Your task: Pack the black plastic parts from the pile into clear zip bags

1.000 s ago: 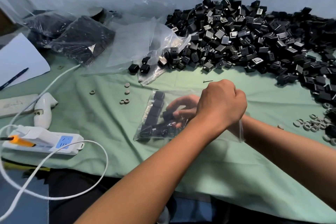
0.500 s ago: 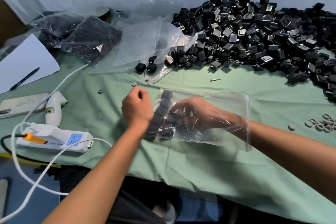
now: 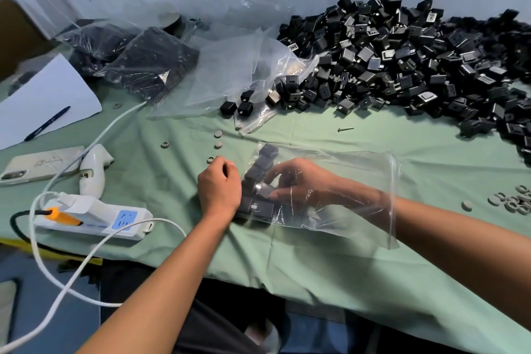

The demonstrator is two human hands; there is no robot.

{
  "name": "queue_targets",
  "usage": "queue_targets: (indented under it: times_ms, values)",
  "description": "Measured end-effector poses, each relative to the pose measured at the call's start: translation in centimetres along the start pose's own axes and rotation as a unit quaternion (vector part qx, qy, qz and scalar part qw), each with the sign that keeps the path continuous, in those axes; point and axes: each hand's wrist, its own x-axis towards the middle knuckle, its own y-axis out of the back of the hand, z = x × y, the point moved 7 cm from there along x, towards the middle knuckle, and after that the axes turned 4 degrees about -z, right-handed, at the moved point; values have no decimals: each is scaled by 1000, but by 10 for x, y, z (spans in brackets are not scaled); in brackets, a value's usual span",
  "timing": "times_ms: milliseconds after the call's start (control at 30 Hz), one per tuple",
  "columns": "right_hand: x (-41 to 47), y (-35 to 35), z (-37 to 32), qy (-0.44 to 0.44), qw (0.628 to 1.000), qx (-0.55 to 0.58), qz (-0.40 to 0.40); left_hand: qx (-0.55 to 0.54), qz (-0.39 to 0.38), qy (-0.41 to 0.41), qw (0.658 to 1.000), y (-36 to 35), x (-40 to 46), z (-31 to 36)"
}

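So the clear zip bag (image 3: 339,195) is lying flat on the green cloth (image 3: 316,276), see-through and crinkly, with a row of little black plastic parts (image 3: 260,178) stacked along its closed left end. Its long axis runs left to right, mouth opening toward the right. The right hand (image 3: 298,184) is pushed inside through that mouth up past the wrist, fingers curled onto one of the black parts. The left hand (image 3: 219,187) sits outside at the closed end, fingers curled in a loose fist against the plastic, though I can't tell if it's pinching the bag. The big pile (image 3: 416,60) is at the back right, well apart from the bag.
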Motion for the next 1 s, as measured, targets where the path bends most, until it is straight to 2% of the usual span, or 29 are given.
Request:
queue_targets:
  times_ms: [167, 400, 533, 733, 867, 1000]
  values:
    - [1, 0, 2, 3, 1000, -28, -12, 17, -16, -37, 999, 2, 0, 4]
    - [6, -6, -3, -8, 1000, 28, 0, 49, -34, -80, 995, 0, -5, 8]
    - [3, 2, -5, -6, 999, -24, -38, 65, -32, -99, 992, -1, -6, 11]
    - [0, 8, 1, -10, 998, 17, -58, 57, -30, -71, 995, -2, -3, 5]
    - [8, 2, -2, -22, 999, -21, -24, 23, -21, -37, 999, 0, 1, 0]
    - [11, -4, -6, -28, 999, 6, -27, -7, -33, -16, 999, 1, 8, -8]
